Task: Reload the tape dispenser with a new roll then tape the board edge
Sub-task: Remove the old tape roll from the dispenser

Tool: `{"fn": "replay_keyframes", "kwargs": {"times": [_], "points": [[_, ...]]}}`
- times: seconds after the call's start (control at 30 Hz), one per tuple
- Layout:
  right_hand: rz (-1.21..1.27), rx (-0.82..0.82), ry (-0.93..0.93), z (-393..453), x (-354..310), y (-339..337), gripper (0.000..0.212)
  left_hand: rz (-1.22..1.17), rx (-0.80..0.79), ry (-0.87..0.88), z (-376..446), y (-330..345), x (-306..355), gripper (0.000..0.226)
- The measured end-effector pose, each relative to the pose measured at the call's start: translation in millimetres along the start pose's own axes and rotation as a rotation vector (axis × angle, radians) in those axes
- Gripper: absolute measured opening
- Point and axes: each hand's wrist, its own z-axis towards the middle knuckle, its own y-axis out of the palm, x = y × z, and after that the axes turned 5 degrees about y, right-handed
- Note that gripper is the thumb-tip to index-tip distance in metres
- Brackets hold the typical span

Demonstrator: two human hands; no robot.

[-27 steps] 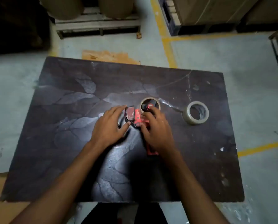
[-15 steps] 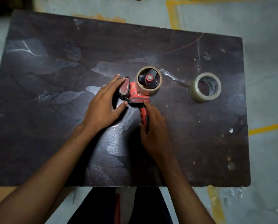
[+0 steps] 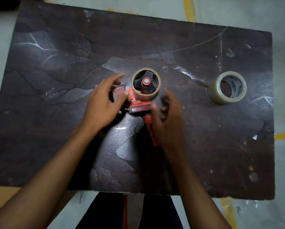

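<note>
A red tape dispenser lies on its side in the middle of the dark board. A nearly bare brown cardboard core sits on its black hub. A fresh roll of clear tape lies flat on the board to the right, apart from both hands. My left hand hovers over the dispenser's dark front flap with fingers spread, thumb beside the red body. My right hand, blurred, is just right of the handle with its fingers apart, holding nothing.
The board lies on a grey concrete floor with yellow painted lines. My legs are at its near edge. A brown cardboard sheet pokes out at the lower left. Scraps of old tape stick to the board.
My right hand has let go of the handle and lifted to its right with fingers apart. My left hand's fingers have loosened over the front flap. The view has come closer to the board.
</note>
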Motion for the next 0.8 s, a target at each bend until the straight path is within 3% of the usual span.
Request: {"fn": "replay_keyframes", "kwargs": {"times": [0.17, 0.37, 0.67, 0.8], "points": [[-0.004, -0.039, 0.218, 62.9, -32.7, 17.5, 0.036, 0.066, -0.211, -0.102, 49.3, 13.7, 18.9, 0.047], [0.160, -0.080, 0.295, 80.4, -27.1, 19.3, 0.020, 0.020, -0.273, -0.167, 57.0, 16.5, 17.9, 0.033], [0.299, -0.113, 0.337, 87.1, -21.3, 22.3, 0.030, -0.146, -0.205, -0.300, 57.9, 23.3, 13.1, 0.052], [0.311, -0.081, 0.298, 87.8, -26.5, 25.6, 0.035, -0.140, -0.133, -0.295, 56.8, 27.1, 14.0, 0.041]]}}
